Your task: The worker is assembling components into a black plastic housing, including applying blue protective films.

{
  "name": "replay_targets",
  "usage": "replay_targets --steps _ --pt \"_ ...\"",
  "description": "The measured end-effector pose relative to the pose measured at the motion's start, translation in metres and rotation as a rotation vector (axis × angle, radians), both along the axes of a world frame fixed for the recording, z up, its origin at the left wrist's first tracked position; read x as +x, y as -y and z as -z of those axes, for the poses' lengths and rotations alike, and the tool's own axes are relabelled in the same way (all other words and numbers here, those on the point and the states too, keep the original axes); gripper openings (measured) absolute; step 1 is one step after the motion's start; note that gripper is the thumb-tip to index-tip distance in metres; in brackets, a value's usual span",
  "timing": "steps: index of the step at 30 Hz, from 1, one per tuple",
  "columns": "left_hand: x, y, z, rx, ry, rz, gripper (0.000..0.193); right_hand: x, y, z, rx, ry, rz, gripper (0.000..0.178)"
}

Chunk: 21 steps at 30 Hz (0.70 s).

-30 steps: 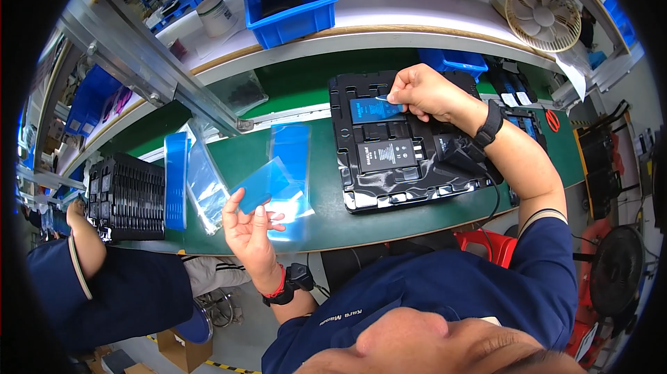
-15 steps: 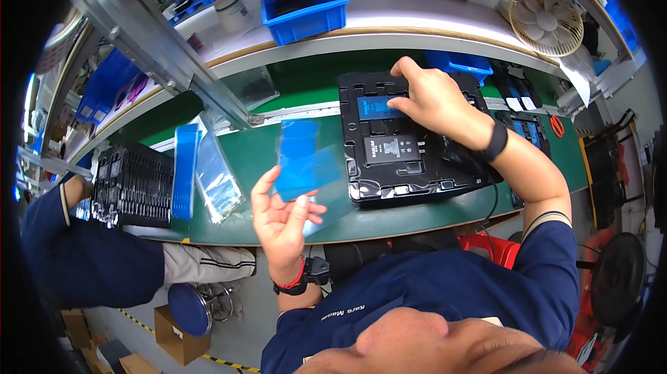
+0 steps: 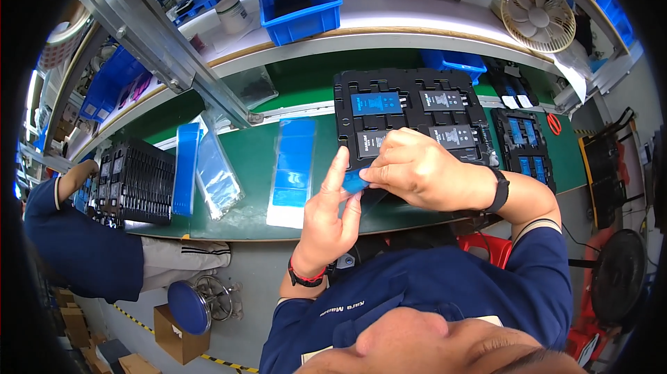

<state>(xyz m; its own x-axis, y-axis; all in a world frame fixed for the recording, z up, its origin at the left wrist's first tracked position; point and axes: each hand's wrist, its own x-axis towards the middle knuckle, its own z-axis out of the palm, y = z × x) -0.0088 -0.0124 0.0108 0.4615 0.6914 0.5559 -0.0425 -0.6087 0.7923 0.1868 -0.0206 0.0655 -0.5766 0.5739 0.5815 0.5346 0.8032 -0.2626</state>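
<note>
Above the front edge of the black plastic tray [image 3: 339, 111], my right hand [image 3: 420, 174] pinches a small piece of blue film [image 3: 356, 180] between thumb and fingers. My left hand [image 3: 328, 224] meets it from the left, index finger raised and thumb apart, with the film's left end between them. Four pockets are not all fully visible; one flat battery [image 3: 376, 103] at the tray's far left is covered in blue. Dark uncovered batteries with printed labels include one [image 3: 443, 100] at far right, one [image 3: 455, 137] at near right, and one [image 3: 370, 143] partly hidden at near left.
A blue film strip [image 3: 293, 158] lies left of the tray, beside clear bags [image 3: 217, 178] and stacked black trays [image 3: 139, 183]. Another tray of blue-covered pieces [image 3: 526, 139] and red-handled scissors [image 3: 554, 124] lie right. A blue bin [image 3: 301, 12] and fan [image 3: 538, 17] stand on the shelf. A co-worker [image 3: 83, 235] is at left.
My right hand has left the blue-covered battery and come toward me. My left hand has moved right to meet it. The strip my left hand was over now shows whole on the table.
</note>
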Motion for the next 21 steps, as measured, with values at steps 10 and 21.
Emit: replay_targets --steps 10,21 --pt "-0.003 0.001 0.011 -0.287 0.211 0.068 0.055 0.03 0.008 -0.01 -0.457 -0.557 0.279 0.007" --pt "0.009 0.0 0.002 -0.71 0.273 0.524 0.058 0.014 0.022 0.003 0.538 0.269 0.006 0.027"
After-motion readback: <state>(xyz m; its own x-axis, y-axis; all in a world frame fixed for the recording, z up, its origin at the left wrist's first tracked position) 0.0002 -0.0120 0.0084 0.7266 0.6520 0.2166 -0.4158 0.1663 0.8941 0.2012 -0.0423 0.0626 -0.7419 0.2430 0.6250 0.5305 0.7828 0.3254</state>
